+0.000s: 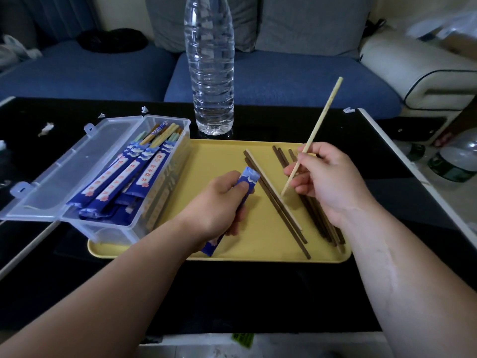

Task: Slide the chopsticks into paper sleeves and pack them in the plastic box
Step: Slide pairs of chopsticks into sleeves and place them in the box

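Black glossy tabletop [232, 293], with a blue sofa [77, 71] and grey cushions [309, 24] behind its far edge. Paper scraps [46, 127] lie near the far-left corner. A clear water bottle [210, 73] stands upright at mid far edge.

A yellow tray [227, 156] sits centre. The plastic box [165, 202] is on the tray's left end, its lid [59, 171] open and hanging left. It holds sleeved chopsticks [124, 177] lying lengthwise, bare ends toward the far edge.

The left hand [219, 205] is over the tray's near-centre, fingers and thumb curled round a blue paper sleeve [249, 178]. The sleeve's long axis runs from near-left to far-right.

The right hand [327, 177] is over the tray's right half, pinching a pale chopstick [322, 120]. It is raised and tilted, lower tip pointing down and near-left, upper end toward the far right.

Loose dark chopsticks [278, 202] lie diagonally on the tray, one pale stick [271, 187] among them. More dark ones [317, 223] lie beneath the right hand.
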